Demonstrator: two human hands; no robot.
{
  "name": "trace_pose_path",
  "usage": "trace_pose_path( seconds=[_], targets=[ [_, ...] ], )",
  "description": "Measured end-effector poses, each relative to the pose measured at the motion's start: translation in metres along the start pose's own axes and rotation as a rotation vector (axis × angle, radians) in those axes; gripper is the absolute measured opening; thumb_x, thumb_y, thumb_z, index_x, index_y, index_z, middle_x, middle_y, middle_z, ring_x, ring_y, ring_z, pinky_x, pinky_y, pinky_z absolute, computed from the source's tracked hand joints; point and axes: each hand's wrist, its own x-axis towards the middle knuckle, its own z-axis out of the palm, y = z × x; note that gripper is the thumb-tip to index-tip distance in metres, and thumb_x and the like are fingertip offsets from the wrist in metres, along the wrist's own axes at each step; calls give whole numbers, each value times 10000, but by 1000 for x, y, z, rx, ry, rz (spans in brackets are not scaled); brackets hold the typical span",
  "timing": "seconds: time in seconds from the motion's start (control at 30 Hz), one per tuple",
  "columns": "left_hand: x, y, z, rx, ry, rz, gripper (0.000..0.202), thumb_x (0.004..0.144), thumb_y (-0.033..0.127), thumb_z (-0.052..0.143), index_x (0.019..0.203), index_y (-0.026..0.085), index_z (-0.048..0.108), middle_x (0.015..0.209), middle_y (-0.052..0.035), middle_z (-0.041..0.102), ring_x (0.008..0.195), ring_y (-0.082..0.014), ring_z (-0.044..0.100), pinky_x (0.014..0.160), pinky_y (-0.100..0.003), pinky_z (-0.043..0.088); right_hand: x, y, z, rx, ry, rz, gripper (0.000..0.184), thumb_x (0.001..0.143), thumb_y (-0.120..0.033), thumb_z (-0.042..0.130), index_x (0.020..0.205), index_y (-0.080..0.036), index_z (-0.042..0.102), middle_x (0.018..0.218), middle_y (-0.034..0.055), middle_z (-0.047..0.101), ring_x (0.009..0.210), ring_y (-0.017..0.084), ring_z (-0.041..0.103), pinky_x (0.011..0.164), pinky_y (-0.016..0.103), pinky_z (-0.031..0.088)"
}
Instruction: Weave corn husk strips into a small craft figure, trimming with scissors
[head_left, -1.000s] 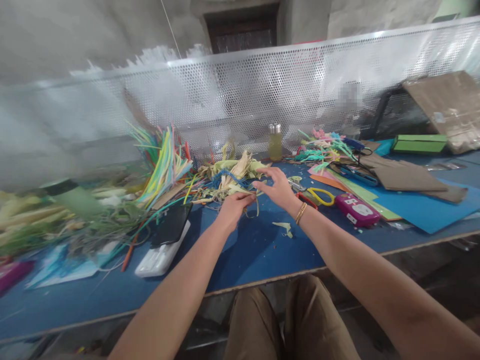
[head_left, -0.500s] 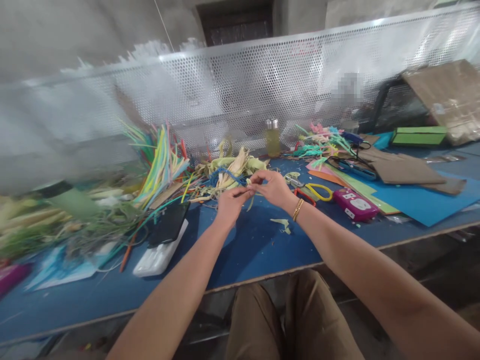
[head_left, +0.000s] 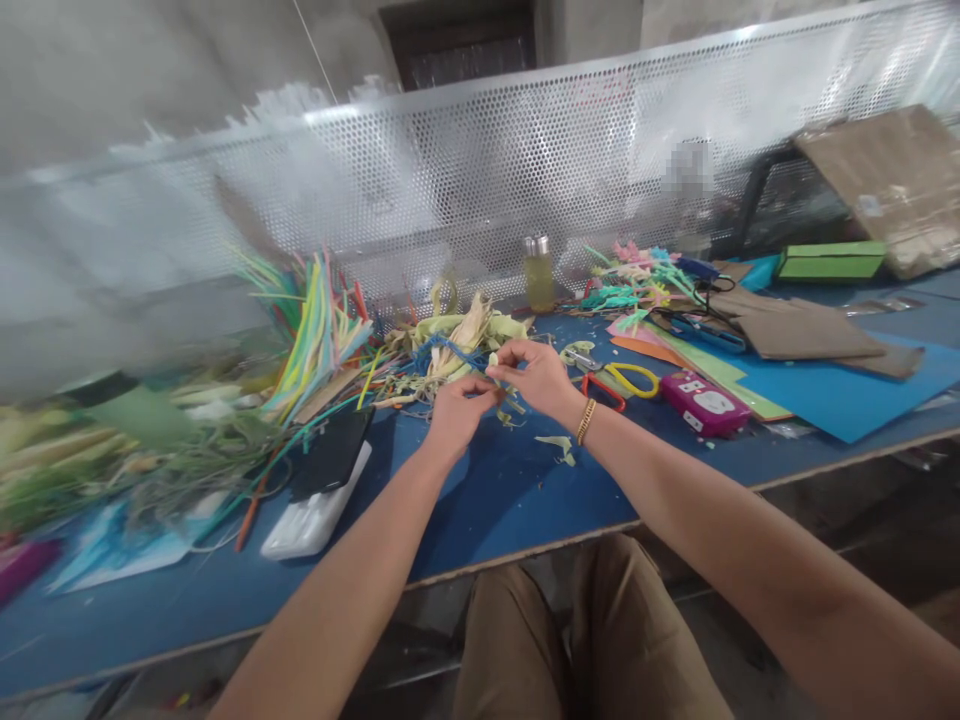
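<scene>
Over the middle of the blue table my right hand (head_left: 536, 375) pinches a small pale green piece, perhaps corn husk (head_left: 493, 361), between thumb and fingertips. Just left of it and slightly lower, my left hand (head_left: 459, 412) is closed with thumb and fingers pressed together; what it holds, if anything, is too small to make out. The two hands' fingertips are very near each other. Beneath them hang or lie thin green scraps (head_left: 511, 412). Directly behind my hands is a pile of dry corn husks (head_left: 469, 335) with blue string (head_left: 435, 352) across it.
Scissors with yellow (head_left: 636, 380) and red handles and a magenta box (head_left: 705, 404) lie to the right, before coloured paper (head_left: 847, 400) and cardboard (head_left: 806, 328). A bottle (head_left: 538, 275) stands behind. Leftward are a black phone (head_left: 330, 455), a white case (head_left: 319, 510) and pipe cleaners (head_left: 311, 335).
My fingertips have drawn slightly apart, and the pale green piece now shows above my right thumb. More green scraps are visible below my hands. The view has shifted slightly.
</scene>
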Motion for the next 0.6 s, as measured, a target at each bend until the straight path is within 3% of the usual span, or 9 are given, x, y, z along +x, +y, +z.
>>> trace_pose_path(
  seconds=[0.37, 0.5, 0.57, 0.6],
  targets=[
    [0, -1, -2, -53, -130, -111, 153, 600, 246, 761, 542, 168, 643, 575, 7, 592, 584, -126, 489, 638, -282, 382, -2, 3, 3, 51, -2, 41, 184, 725, -342, 713, 679, -199, 605, 669, 1, 619, 644, 130, 529, 617, 264, 430],
    [1, -2, -7, -252, -165, -304, 230, 596, 301, 814, 646, 180, 625, 652, 5, 633, 628, -126, 568, 625, -256, 403, 5, 2, -5, 25, -79, 83, 183, 766, -386, 693, 779, -206, 663, 796, 24, 687, 739, 149, 591, 700, 271, 462],
    [4, -1, -11, -357, -148, -392, 295, 586, 332, 841, 702, 189, 611, 697, 0, 657, 672, -133, 614, 635, -248, 429, 8, 1, -13, -103, -151, 78, 258, 841, -448, 623, 820, -206, 708, 829, 27, 700, 765, 153, 600, 708, 270, 443],
    [6, -1, -14, -391, -138, -415, 317, 585, 340, 849, 719, 193, 602, 712, -4, 666, 679, -134, 624, 632, -245, 436, 9, 1, -17, -201, -193, 83, 335, 870, -484, 580, 757, -197, 710, 758, 22, 681, 720, 152, 584, 672, 269, 420]
  ],
)
